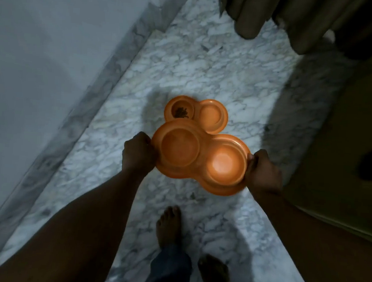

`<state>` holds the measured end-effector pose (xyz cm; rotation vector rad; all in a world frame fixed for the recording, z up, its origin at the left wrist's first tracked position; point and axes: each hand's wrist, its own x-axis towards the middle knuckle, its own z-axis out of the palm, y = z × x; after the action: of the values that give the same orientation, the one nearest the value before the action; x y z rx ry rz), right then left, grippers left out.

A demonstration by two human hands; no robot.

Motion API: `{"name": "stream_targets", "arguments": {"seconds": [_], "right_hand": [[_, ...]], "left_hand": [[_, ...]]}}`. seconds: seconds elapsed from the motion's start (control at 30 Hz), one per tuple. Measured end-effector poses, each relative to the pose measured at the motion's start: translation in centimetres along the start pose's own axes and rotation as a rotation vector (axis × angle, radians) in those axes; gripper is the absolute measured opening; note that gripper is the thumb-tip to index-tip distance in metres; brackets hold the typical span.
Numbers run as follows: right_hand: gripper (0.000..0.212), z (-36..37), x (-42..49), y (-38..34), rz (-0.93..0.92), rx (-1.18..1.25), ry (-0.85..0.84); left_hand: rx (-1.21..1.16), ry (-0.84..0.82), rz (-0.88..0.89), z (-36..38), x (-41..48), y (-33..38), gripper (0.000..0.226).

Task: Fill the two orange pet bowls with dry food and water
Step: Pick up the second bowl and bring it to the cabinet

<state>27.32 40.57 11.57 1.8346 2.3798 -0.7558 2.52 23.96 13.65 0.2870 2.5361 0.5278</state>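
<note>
Holding near bowl (201,159) above floor (186,63), left hand (138,153) and right hand (264,170) clamped on opposite rims, likely for steady carrying; far bowl (195,115) on floor, some kibble (181,113) inside.

The only camera rides on the person's head, looking almost straight down (wide-angle, the edges bow) from standing height at the marble floor (197,64).

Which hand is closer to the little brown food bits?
Left. The left hand grips the carried bowl set on the side nearest the food bits; the right hand grips its opposite end, farther away.
</note>
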Motion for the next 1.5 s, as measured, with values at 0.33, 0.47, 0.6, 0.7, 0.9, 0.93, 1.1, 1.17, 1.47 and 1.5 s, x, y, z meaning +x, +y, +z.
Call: {"name": "stream_targets", "arguments": {"seconds": [0.33, 0.47, 0.6, 0.7, 0.9, 0.93, 1.1, 1.17, 1.47, 1.5], "right_hand": [[0.017, -30.8, -13.0, -15.9, -0.311, 0.131, -0.028], [0.015, -39.4, -18.6, -23.5, -0.476, 0.129, -0.037], [0.014, -43.8, -25.2, -30.4, -0.674, 0.185, -0.032], [0.014, -45.4, -31.2, -34.9, -0.827, 0.167, -0.041], [0.015, -45.7, -46.0, -40.6, -1.033, 0.156, -0.060], [0.016, -45.5, -49.4, -41.1, -1.060, 0.161, -0.076], [0.015, -43.2, -64.6, -42.2, -1.209, 0.160, -0.144], [0.015, -41.9, -70.8, -42.6, -1.282, 0.154, -0.186], [0.015, -33.6, -93.7, -41.3, -1.550, 0.034, -0.394], [0.015, -32.7, -95.2, -41.2, -1.555, 0.019, -0.417]], "left_hand": [[-0.169, 0.198, -0.128, -30.1, -22.5, 6.9, 0.010], [-0.279, 0.293, -0.206, -40.7, -31.0, 6.3, 0.025], [-0.386, 0.422, -0.315, -49.1, -38.7, 3.8, 0.027], [-0.413, 0.509, -0.332, -54.5, -44.5, 0.3, 0.028], [-0.433, 0.650, -0.367, -62.1, -57.0, -9.8, 0.018], [-0.424, 0.681, -0.374, -63.1, -59.8, -12.2, 0.015], [-0.415, 0.792, -0.440, -66.6, -72.8, -22.8, 0.007], [-0.431, 0.839, -0.480, -67.2, -77.9, -27.5, 0.007], [-0.468, 0.953, -0.765, -65.6, -95.7, -44.9, 0.021], [-0.469, 0.954, -0.790, -65.2, -96.7, -46.1, 0.018]]}}
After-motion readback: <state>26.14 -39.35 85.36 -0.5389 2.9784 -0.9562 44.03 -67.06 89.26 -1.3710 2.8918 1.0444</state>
